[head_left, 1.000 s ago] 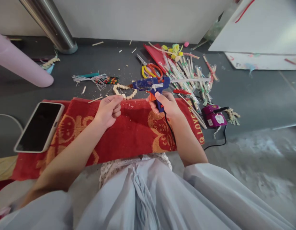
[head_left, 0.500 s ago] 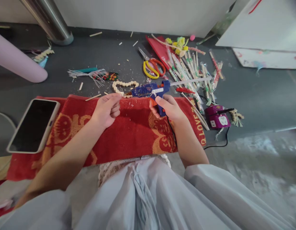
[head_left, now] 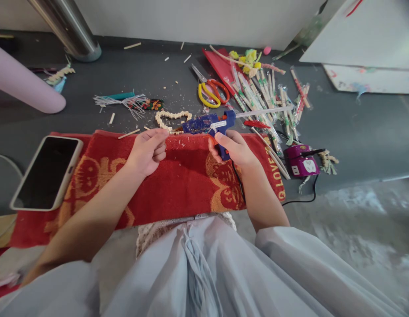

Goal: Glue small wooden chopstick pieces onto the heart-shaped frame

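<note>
My right hand (head_left: 233,147) is wrapped round the handle of a blue hot glue gun (head_left: 201,123), whose nozzle points left. A clear glue stick (head_left: 264,111) sticks out of its back end. My left hand (head_left: 150,150) is closed in a pinch close to the nozzle tip; whatever is between the fingertips is too small to make out. Just beyond the nozzle lies a wavy cream-coloured outline piece (head_left: 161,115) made of small bits, partly hidden by my fingers and the gun. Both hands are over a red towel (head_left: 187,185).
Scissors (head_left: 209,91) and wrapped sticks (head_left: 257,94) lie behind the gun. A phone (head_left: 47,171) rests on the towel's left end, a purple power block (head_left: 300,160) stands right, and white wires (head_left: 133,105) lie back left. A metal post (head_left: 70,31) rises behind.
The fingers of my right hand at the glue gun's trigger have shifted slightly. My left hand and the glue gun stay nearly in place.
</note>
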### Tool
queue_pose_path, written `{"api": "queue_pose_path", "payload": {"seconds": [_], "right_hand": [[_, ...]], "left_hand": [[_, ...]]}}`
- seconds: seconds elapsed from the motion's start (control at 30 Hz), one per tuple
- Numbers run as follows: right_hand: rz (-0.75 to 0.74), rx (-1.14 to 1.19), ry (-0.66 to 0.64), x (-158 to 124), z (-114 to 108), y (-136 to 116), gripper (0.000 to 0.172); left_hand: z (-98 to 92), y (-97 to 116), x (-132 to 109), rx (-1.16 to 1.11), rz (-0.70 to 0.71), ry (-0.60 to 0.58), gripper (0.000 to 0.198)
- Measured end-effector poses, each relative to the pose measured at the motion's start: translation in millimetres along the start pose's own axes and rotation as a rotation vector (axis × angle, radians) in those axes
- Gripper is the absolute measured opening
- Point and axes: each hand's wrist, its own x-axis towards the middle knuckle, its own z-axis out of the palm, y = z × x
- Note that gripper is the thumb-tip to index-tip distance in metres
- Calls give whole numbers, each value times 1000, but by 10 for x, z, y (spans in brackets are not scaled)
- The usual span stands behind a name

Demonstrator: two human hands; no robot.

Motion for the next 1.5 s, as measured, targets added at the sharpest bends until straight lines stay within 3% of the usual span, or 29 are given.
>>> {"api": "queue_pose_path", "payload": {"seconds": [0.77,1.13,1.33,1.43,1.5], "right_hand": [[22,3,-1,-8,-14,-15,53],[-16,-81,68,-42,-67,-40,52],[-157,-400,320,-38,-265,-83,46],[-106,-829,537,-87,-402,-114,35],[-3,-1116,615,-141,-474,-124,32]], "left_hand": [[-57,-26,20,-47,13,-74,35],[12,34,-24,-42,20,27,32],[-23,-11,32,-36,60,131,21],[-45,-27,49,-49,72,121,18],[-47,-27,45,-57,74,111,19]]}}
